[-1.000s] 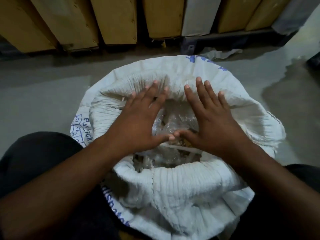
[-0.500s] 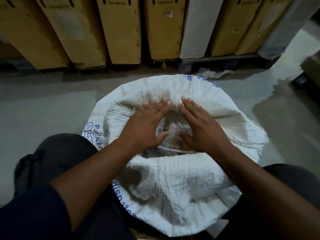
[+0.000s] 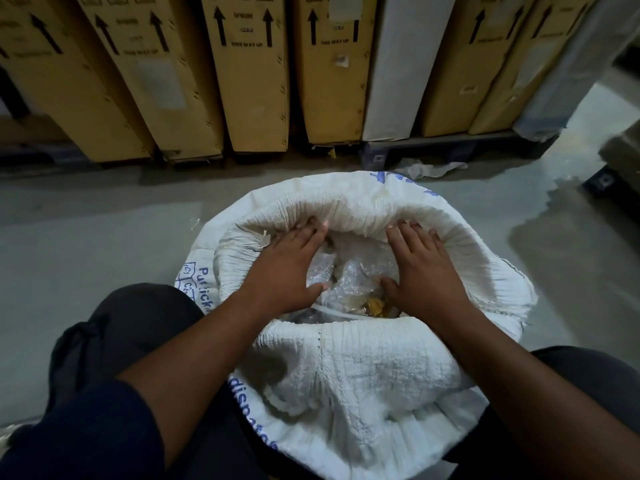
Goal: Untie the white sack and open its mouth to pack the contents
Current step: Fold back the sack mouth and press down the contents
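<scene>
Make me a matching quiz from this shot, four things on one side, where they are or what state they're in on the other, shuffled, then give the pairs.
Things:
1. white sack
2. left hand
3. cardboard boxes
4. crumpled scrap

Places or states:
A. standing upright in a row at the back
B. lying on the floor by the pallet
C. mouth open, rim rolled down
D. flat on the plastic-wrapped contents, fingers reaching the far rim

Pairs: 1-C, 2-D, 3-A, 4-B
</scene>
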Tool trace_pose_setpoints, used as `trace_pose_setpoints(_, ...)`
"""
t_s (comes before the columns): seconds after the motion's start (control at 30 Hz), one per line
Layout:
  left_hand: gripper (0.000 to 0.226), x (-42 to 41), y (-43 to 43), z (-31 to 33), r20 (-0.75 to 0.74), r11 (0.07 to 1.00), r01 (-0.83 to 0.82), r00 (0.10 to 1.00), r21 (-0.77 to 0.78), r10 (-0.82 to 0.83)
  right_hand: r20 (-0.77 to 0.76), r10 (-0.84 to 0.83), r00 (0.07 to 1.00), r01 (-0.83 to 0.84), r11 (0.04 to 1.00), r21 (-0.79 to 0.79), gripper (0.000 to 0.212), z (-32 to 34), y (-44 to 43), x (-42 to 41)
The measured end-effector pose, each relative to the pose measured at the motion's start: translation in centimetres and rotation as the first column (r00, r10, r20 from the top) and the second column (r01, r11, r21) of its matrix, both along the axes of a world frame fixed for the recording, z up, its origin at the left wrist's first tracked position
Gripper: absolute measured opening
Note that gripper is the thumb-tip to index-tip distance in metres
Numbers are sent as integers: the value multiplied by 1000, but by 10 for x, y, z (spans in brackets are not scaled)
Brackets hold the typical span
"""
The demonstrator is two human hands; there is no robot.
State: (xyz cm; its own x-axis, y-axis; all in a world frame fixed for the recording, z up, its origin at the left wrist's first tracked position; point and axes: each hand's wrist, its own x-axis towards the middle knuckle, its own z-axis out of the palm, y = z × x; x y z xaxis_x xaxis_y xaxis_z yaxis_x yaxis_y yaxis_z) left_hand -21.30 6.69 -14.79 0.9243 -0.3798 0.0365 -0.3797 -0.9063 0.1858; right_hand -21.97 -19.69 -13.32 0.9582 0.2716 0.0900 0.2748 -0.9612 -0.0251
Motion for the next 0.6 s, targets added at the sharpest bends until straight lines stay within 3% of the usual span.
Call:
trace_pose_setpoints(0.4,111,13,9,10,179,976,-214,959,-44,219,27,-85,996,85,996,-23,106,4,-4,6)
trace_pose_setpoints(0.6,113,9,5,4,137,986,-162,978,25,157,10,-101,995,101,994,-29,105,2,-3,5)
